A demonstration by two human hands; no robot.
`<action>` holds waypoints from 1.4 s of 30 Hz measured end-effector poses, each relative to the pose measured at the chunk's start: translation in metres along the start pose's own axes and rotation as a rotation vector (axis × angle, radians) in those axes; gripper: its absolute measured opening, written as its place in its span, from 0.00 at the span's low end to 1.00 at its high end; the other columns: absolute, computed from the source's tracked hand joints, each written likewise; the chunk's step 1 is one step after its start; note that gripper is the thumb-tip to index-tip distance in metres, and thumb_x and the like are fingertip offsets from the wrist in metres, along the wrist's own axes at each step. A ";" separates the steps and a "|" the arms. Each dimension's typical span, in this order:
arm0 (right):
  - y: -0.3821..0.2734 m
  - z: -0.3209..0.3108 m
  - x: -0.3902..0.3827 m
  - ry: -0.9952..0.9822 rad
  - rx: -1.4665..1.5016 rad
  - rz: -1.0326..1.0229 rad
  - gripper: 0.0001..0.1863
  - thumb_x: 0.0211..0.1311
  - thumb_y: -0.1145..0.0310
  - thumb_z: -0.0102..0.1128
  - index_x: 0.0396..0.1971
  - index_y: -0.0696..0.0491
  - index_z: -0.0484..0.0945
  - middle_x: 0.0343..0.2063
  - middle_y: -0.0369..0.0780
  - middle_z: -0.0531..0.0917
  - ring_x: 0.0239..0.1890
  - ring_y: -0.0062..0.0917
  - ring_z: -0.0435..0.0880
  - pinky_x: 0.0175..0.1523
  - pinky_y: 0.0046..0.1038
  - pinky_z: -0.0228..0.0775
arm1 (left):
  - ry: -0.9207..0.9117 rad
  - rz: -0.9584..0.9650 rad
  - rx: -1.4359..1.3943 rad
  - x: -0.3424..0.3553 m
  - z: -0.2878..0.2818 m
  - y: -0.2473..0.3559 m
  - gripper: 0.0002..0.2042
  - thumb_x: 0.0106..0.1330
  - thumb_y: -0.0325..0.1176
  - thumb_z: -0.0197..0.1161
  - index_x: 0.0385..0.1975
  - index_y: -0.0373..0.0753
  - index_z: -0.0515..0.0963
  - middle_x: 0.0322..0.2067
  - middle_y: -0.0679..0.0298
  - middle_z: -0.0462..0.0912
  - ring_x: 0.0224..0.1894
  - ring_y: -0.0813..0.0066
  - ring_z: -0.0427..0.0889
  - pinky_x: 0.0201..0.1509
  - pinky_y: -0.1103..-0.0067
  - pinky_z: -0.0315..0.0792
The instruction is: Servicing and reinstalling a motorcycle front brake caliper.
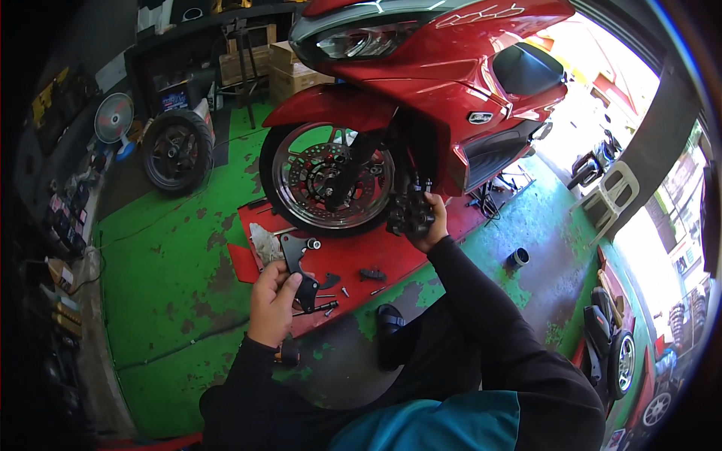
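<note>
My left hand [271,299] pinches a flat black metal bracket [292,251] between thumb and fingers, with a round silver fitting at its upper end. Closed around a black brake caliper [410,213] is my right hand [435,228], held up just right of the front wheel. That wheel [268,183] belongs to a red scooter [451,71] and carries a drilled silver brake disc [304,169]. Under my hands, a red platform [406,255] bears a small dark part [371,274], a crumpled pale rag or bag [265,244], bolts and a ratchet-like tool [325,306].
A loose wheel [177,152] and a fan [114,119] stand at the left. On the green floor [173,255] to the right sits a dark cup-like container [519,258]. A white plastic chair [611,197] and another scooter's wheel [623,364] are farther right.
</note>
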State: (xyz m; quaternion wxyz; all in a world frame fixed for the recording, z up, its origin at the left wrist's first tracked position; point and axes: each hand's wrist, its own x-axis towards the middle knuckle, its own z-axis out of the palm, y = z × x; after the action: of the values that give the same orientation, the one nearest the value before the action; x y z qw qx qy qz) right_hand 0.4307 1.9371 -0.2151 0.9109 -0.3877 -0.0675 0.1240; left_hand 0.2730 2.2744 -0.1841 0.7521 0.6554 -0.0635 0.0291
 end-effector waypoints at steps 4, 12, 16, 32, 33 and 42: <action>-0.003 0.007 0.002 -0.033 0.066 0.012 0.31 0.59 0.44 0.53 0.51 0.55 0.79 0.46 0.42 0.85 0.45 0.35 0.84 0.53 0.38 0.74 | 0.002 -0.033 0.026 -0.001 -0.001 0.001 0.07 0.74 0.27 0.55 0.46 0.33 0.73 0.39 0.62 0.85 0.35 0.83 0.82 0.35 0.85 0.77; -0.007 0.003 0.007 -0.014 0.082 0.003 0.31 0.59 0.44 0.52 0.51 0.54 0.79 0.45 0.42 0.86 0.45 0.35 0.85 0.53 0.39 0.76 | -0.004 -0.036 -0.019 0.004 0.011 0.004 0.07 0.75 0.29 0.55 0.47 0.34 0.72 0.38 0.63 0.85 0.33 0.84 0.82 0.31 0.85 0.77; -0.005 0.002 0.008 -0.026 0.107 0.002 0.31 0.59 0.45 0.52 0.51 0.54 0.79 0.45 0.42 0.86 0.45 0.35 0.85 0.53 0.41 0.77 | 0.018 -0.036 -0.040 0.005 0.014 0.003 0.08 0.75 0.31 0.55 0.47 0.35 0.74 0.34 0.67 0.84 0.31 0.85 0.81 0.30 0.86 0.75; -0.005 0.003 0.007 -0.006 0.130 0.009 0.31 0.59 0.44 0.52 0.52 0.52 0.78 0.46 0.41 0.86 0.45 0.35 0.85 0.53 0.41 0.76 | 0.014 0.023 -0.045 0.006 0.011 -0.010 0.11 0.75 0.32 0.55 0.50 0.34 0.74 0.36 0.62 0.86 0.33 0.82 0.82 0.36 0.84 0.77; -0.004 0.005 0.007 -0.007 0.132 0.014 0.31 0.59 0.43 0.52 0.52 0.52 0.78 0.46 0.41 0.86 0.45 0.35 0.85 0.53 0.40 0.76 | 0.016 0.004 -0.059 0.005 0.010 -0.010 0.11 0.75 0.32 0.55 0.50 0.34 0.74 0.36 0.61 0.86 0.33 0.81 0.83 0.36 0.84 0.77; 0.003 0.010 0.009 0.022 0.103 0.040 0.32 0.58 0.42 0.52 0.52 0.52 0.78 0.46 0.40 0.85 0.46 0.34 0.85 0.53 0.40 0.76 | 0.005 -0.054 -0.182 0.004 0.010 -0.005 0.12 0.75 0.33 0.56 0.52 0.34 0.72 0.36 0.59 0.86 0.34 0.76 0.84 0.37 0.82 0.78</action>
State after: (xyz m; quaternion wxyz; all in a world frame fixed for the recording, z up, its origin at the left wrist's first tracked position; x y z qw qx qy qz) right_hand 0.4365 1.9484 -0.2105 0.9276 -0.3431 -0.0433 0.1414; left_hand 0.2767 2.2636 -0.1873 0.8091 0.5858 -0.0463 0.0044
